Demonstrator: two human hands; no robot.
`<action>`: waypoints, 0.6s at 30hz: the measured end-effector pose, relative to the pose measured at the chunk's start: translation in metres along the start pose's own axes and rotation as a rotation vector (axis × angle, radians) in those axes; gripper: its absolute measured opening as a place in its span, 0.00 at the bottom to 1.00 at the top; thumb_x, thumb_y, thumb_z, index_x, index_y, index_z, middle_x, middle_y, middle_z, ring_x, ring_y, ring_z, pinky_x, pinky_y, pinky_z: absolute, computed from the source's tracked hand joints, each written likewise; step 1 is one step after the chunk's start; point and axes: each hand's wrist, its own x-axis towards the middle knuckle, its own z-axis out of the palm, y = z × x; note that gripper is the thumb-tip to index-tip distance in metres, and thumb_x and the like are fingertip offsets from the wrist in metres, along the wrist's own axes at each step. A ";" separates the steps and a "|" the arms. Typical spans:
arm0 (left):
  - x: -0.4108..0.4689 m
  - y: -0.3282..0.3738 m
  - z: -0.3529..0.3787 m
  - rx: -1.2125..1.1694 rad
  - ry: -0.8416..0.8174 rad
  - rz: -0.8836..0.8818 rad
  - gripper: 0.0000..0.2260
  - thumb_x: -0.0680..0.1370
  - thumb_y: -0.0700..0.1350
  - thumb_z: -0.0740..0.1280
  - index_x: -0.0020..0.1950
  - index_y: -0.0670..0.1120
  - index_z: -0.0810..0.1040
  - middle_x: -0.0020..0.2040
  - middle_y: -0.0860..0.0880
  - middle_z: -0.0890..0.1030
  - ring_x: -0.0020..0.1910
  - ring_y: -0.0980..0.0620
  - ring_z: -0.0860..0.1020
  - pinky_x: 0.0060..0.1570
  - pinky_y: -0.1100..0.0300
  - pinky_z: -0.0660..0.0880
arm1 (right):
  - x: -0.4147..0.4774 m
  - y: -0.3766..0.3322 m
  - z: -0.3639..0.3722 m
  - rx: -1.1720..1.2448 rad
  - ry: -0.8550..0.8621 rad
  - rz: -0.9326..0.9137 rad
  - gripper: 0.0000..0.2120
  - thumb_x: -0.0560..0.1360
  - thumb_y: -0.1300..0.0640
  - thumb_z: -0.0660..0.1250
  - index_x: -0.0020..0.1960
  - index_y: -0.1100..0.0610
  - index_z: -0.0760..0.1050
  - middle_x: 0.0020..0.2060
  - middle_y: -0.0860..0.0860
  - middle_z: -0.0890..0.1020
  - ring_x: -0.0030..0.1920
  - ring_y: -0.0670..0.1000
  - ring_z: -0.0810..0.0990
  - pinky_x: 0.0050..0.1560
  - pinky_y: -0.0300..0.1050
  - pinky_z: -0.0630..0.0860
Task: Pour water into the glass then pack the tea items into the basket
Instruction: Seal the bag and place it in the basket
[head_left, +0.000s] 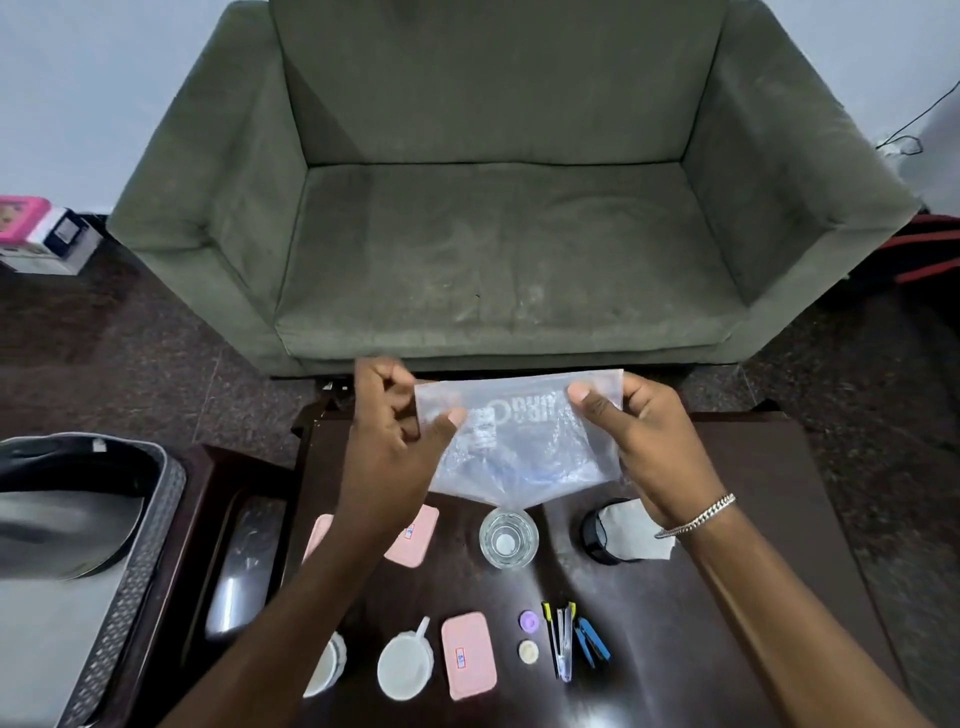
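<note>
My left hand (395, 431) and right hand (644, 441) each pinch an upper corner of the clear water sachet (519, 441), thumbs in front, fingers behind. It hangs tilted, lower corner just above the glass (508, 538) on the dark table (727, 571); both forearms reach forward.

Glass (508, 538) stands mid-table (727, 519); jar (605, 530) to its right; basket (124, 545) beyond the table's left edge; sofa (498, 208) behind.
</note>
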 end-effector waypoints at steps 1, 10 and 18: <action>-0.001 0.000 0.000 0.034 -0.062 0.018 0.14 0.73 0.49 0.77 0.51 0.58 0.74 0.44 0.42 0.79 0.39 0.50 0.74 0.41 0.55 0.73 | -0.001 0.000 0.003 0.022 0.016 -0.004 0.09 0.77 0.50 0.73 0.44 0.56 0.83 0.38 0.51 0.86 0.39 0.49 0.82 0.42 0.50 0.77; -0.002 -0.006 -0.007 0.093 -0.199 -0.052 0.13 0.73 0.36 0.79 0.53 0.50 0.89 0.54 0.58 0.88 0.56 0.59 0.84 0.60 0.66 0.76 | -0.010 0.002 0.002 0.034 -0.169 -0.186 0.34 0.72 0.62 0.77 0.74 0.43 0.72 0.70 0.48 0.79 0.68 0.49 0.78 0.67 0.45 0.75; -0.007 -0.006 -0.014 0.052 -0.289 -0.034 0.22 0.71 0.41 0.77 0.64 0.54 0.84 0.63 0.59 0.83 0.64 0.56 0.81 0.67 0.61 0.75 | -0.010 0.000 0.000 0.093 -0.300 0.038 0.21 0.69 0.69 0.76 0.62 0.59 0.83 0.57 0.54 0.87 0.56 0.51 0.84 0.61 0.46 0.80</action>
